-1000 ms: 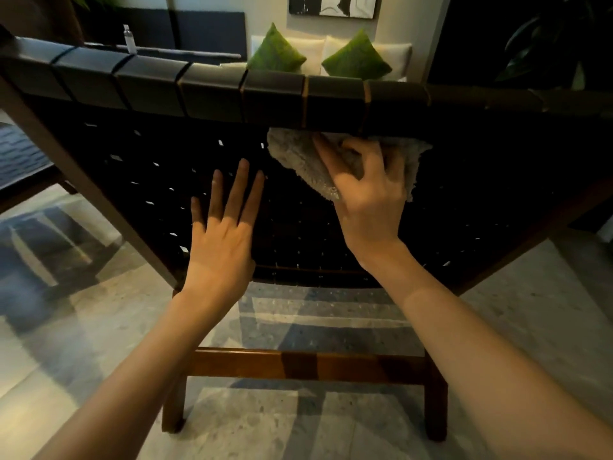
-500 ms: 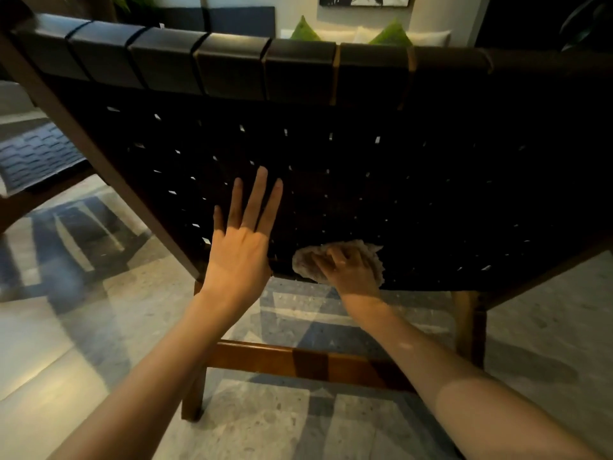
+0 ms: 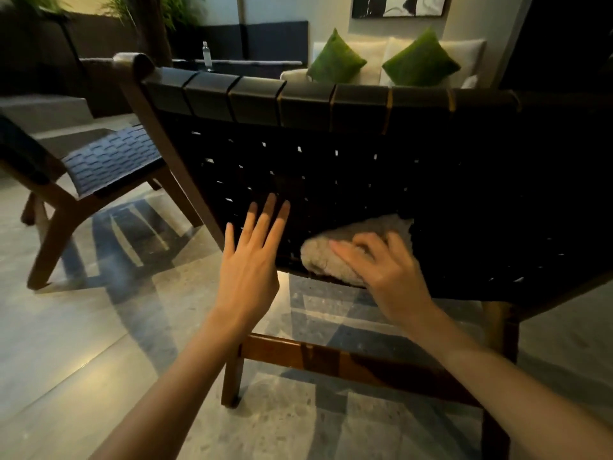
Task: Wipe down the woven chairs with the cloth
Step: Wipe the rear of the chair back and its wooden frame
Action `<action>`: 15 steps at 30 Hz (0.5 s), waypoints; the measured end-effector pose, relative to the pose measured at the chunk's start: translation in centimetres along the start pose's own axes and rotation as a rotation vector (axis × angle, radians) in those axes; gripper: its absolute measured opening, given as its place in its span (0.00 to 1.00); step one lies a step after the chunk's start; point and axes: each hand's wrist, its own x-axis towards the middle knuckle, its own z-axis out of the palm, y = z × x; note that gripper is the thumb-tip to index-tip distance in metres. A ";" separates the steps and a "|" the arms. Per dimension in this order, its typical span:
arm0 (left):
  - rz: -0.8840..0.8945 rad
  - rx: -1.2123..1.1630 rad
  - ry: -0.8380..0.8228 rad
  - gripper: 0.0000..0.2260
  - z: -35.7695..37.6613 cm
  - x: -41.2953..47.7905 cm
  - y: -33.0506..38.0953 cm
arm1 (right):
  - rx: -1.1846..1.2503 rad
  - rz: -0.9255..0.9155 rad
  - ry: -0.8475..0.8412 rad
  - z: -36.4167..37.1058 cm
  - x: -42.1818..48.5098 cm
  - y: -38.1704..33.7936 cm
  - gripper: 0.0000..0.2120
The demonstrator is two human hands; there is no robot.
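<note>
A dark woven chair [image 3: 365, 167] with a wooden frame stands in front of me, and I see the rear of its backrest. My left hand [image 3: 248, 270] lies flat against the weave near the lower edge, fingers straight. My right hand [image 3: 388, 273], blurred by motion, holds a fluffy beige cloth [image 3: 326, 260] against the lower part of the backrest, fingers bent over it. The cloth sticks out to the left and above that hand.
A second woven chair [image 3: 109, 161] stands to the left on the stone floor. Behind the backrest are a sofa with two green cushions [image 3: 335, 59] and a low table with a clear bottle [image 3: 207, 54]. The near chair's wooden crossbar [image 3: 331, 360] runs below my arms.
My right hand swept the cloth from the top edge of the backrest down to its lower edge, then slightly right and up. My left hand stayed flat on the weave.
</note>
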 end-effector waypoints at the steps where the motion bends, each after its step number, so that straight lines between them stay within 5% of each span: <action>1: -0.019 -0.007 0.002 0.42 -0.5 -0.3 -0.6 | -0.004 -0.035 0.114 -0.9 1.6 0.3 0.15; 5: -0.073 -0.049 0.010 0.39 -2.3 -1.0 -2.1 | -0.055 0.001 0.309 -1.4 6.7 0.0 0.15; 15: -0.072 -0.029 0.042 0.40 -2.9 -0.9 -5.7 | -0.355 0.106 0.360 2.2 8.7 0.8 0.25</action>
